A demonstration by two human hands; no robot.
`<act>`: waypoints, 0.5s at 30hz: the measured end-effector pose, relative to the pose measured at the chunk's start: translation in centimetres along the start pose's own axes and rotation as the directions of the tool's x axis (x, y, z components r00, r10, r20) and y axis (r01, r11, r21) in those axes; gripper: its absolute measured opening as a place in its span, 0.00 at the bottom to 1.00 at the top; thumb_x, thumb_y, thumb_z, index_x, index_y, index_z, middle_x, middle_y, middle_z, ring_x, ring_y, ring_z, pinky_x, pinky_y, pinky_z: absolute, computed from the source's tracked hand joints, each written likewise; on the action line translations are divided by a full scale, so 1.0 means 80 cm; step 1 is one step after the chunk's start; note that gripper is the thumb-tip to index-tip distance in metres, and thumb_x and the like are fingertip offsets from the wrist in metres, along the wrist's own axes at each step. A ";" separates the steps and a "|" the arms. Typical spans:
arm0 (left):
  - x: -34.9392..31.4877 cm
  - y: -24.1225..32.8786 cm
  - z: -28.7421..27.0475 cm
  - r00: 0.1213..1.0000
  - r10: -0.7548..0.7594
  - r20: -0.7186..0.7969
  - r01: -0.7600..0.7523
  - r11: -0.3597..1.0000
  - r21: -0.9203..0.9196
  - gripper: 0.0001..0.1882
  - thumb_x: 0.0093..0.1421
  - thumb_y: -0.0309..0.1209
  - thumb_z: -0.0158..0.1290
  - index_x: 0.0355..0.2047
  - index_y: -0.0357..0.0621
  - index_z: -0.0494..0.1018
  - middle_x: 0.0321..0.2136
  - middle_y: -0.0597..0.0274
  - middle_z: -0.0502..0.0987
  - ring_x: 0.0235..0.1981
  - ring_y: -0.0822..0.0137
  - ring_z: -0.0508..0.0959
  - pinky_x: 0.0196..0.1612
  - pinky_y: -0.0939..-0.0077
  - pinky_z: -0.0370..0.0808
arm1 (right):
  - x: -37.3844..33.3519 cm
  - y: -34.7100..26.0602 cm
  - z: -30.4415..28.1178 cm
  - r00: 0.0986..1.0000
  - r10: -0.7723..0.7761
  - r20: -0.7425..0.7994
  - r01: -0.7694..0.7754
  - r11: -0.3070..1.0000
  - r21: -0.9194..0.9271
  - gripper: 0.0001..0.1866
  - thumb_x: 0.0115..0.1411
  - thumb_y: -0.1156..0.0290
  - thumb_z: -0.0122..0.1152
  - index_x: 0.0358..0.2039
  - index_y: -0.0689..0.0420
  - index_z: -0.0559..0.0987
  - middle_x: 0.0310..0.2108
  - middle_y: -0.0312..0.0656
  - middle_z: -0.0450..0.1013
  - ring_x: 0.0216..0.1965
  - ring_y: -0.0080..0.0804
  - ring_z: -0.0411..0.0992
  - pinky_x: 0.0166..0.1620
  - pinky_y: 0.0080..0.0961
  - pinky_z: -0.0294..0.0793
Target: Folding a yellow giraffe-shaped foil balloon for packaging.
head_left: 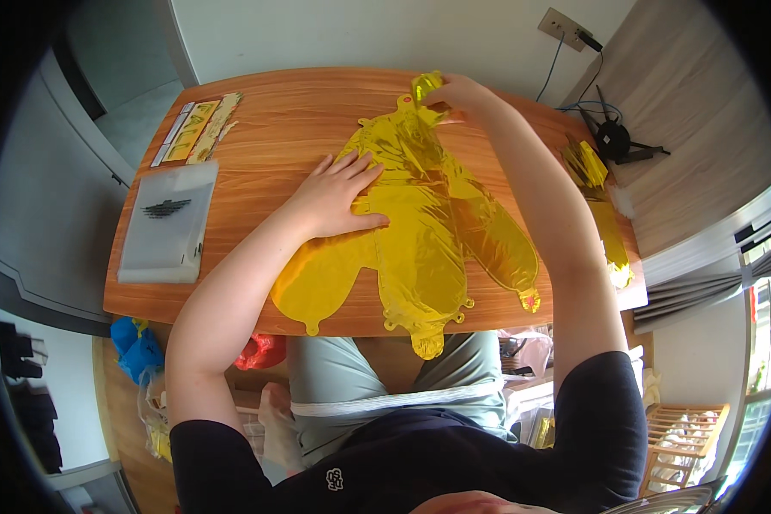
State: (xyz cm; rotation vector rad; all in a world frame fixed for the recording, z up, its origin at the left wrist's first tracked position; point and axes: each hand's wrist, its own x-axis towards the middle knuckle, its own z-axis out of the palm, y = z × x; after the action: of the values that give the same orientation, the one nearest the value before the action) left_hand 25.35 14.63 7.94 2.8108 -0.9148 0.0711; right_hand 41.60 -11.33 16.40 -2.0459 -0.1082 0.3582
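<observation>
A flat, uninflated gold foil balloon (420,248) with several rounded lobes and small tabs lies spread on the wooden table (265,184). Its near middle lobe reaches slightly past the table's front edge. My left hand (338,197) rests palm down on the balloon's left side, fingers spread. At the far end, my right hand (461,92) pinches a bunched, crinkled flap of the same foil and holds it raised off the table. Part of the right fingers is hidden behind the foil. Creases run across the balloon's upper middle.
Clear plastic bags (167,227) lie stacked at the table's left edge, behind them printed packaging pieces (193,130). More gold foil (608,231) lies along the right edge. A black router (612,137) with cables sits by the right wall. Below the table is a blue bag (135,345).
</observation>
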 end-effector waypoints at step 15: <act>0.002 0.004 -0.003 1.000 -0.008 0.015 0.008 1.000 -0.015 0.53 0.58 0.68 0.54 0.73 0.50 0.55 0.74 0.51 0.53 0.76 0.54 0.50 0.76 0.50 0.46 | 0.002 0.054 0.011 0.979 -0.199 -0.050 0.181 0.954 -0.239 0.23 0.69 0.58 0.57 0.59 0.56 0.76 0.52 0.47 0.79 0.49 0.37 0.79 0.50 0.32 0.80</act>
State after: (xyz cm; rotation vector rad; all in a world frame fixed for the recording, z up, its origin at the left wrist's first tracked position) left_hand 25.30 14.30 8.22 2.8043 -0.9040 0.0413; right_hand 41.17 -12.61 12.18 -2.2561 -0.3133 0.1543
